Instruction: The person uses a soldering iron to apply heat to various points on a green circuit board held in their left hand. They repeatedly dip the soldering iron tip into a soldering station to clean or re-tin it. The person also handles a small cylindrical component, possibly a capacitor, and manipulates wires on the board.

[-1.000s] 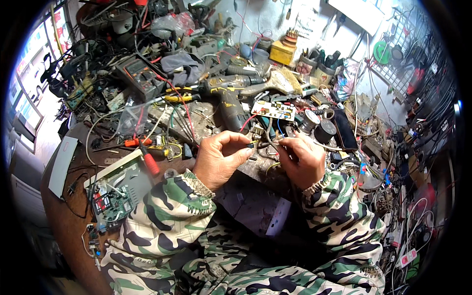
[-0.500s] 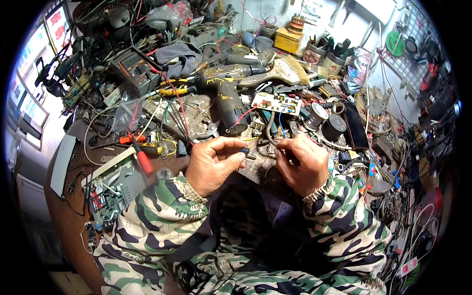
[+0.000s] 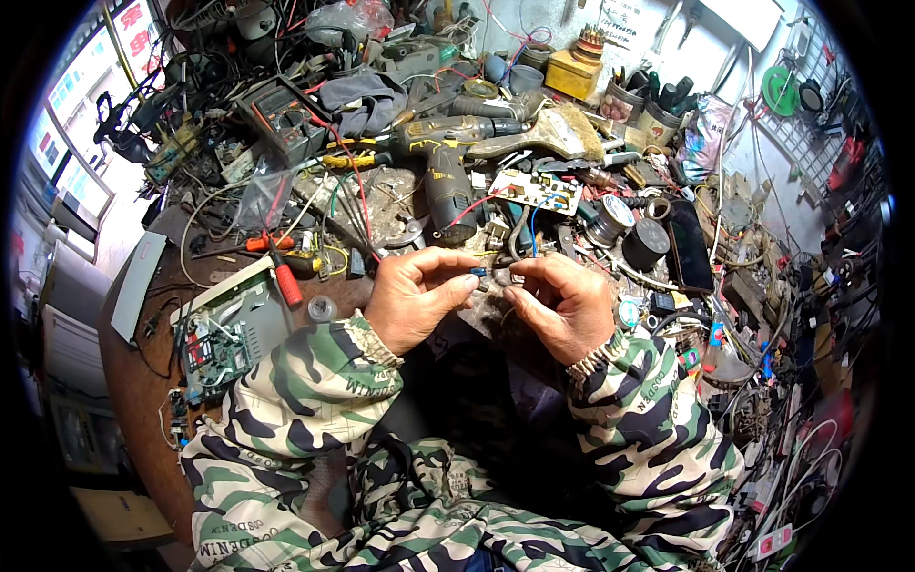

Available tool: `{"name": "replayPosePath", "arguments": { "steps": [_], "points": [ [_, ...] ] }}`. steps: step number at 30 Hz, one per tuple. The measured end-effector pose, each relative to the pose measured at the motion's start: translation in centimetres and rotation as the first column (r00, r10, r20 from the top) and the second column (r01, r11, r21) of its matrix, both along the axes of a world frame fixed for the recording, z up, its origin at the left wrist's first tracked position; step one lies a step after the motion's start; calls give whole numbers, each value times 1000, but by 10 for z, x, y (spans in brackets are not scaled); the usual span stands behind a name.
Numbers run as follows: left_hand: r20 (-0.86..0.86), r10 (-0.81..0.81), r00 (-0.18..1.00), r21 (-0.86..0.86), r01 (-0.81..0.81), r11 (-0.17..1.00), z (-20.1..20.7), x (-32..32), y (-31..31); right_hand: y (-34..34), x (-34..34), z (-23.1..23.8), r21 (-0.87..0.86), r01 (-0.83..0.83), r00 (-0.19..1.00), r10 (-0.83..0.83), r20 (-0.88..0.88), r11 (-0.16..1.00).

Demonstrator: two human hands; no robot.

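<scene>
Between the thumb and index finger of my left hand is a small dark blue component, pinched at its edge. Facing it, a short way to the right, my right hand has its thumb and fingertips drawn together; what they hold, if anything, is too small to make out. Just beyond the right fingertips a grey cable runs down from near a pale circuit board. A blue wire also hangs from that board. A yellow-and-black power drill lies beyond my left hand.
At the left are a red-handled tool and an opened casing with a green board. A multimeter sits farther back. To the right are a solder spool, a black round pot and a dark phone, among tangled wires.
My right hand has moved left, bringing its fingertips closer to my left hand and the blue component. My left hand keeps its pinch. The whole view has shifted slightly.
</scene>
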State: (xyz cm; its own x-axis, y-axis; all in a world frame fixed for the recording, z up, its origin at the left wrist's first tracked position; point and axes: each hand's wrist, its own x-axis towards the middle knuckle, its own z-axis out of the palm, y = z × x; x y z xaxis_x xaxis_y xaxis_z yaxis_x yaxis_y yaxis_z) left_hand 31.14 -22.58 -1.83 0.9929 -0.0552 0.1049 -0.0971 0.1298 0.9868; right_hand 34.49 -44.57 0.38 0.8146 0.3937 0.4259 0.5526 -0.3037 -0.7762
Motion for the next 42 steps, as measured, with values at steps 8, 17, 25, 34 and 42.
{"name": "replayPosePath", "arguments": {
  "steps": [8, 17, 25, 34, 42],
  "points": [
    [47, -67, 997, 113, 61, 992, -1, 4, -9, 1, 1, -6, -38, 13, 998, -11, 63, 999],
    [89, -60, 994, 130, 48, 990, -4, 5, -10, 2, 7, -12, -33, -5, 996, 8, 89, 999],
    [64, -64, 996, 119, 56, 991, -3, 5, -11, 2, 7, -14, -47, 21, 989, -14, 146, 999],
    [69, -58, 996, 115, 49, 992, -8, 5, -11, 0, 6, -12, -89, 21, 990, -8, 143, 996],
    [64, -45, 997, 62, 41, 997, -10, 5, -12, 3, 3, -13, -65, 34, 989, -24, 144, 997]
  ]
}}
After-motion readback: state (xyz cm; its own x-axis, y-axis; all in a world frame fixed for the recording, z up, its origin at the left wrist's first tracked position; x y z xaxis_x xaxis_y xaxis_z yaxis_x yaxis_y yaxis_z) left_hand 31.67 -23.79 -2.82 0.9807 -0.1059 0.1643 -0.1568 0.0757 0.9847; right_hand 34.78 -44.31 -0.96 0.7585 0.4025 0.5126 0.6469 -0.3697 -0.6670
